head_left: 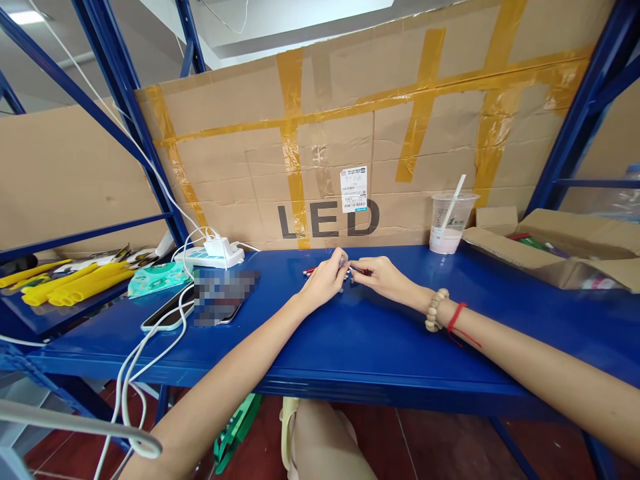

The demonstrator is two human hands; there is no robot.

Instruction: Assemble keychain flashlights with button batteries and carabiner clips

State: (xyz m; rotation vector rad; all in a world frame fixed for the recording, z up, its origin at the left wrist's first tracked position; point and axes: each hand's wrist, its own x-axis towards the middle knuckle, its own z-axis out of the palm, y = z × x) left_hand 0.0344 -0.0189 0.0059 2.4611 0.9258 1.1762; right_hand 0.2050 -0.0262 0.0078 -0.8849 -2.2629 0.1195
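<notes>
My left hand (326, 277) and my right hand (379, 275) are close together over the middle of the blue shelf (345, 347). The fingers of both are closed in a pinch, and the tips nearly meet. Something small lies between them, too hidden to name. Beside my left hand, small red and shiny pieces (309, 272) rest on the shelf, partly covered by the fingers. A bead bracelet (436, 310) and a red string (456, 319) circle my right wrist.
Left stand two phones (167, 308), a power strip (235, 255) with white cables, a teal packet (157, 279) and yellow-handled items (83, 283). On the right are a plastic cup (450, 223) with a straw and an open cardboard box (555, 247). Taped cardboard (225, 173) backs the shelf.
</notes>
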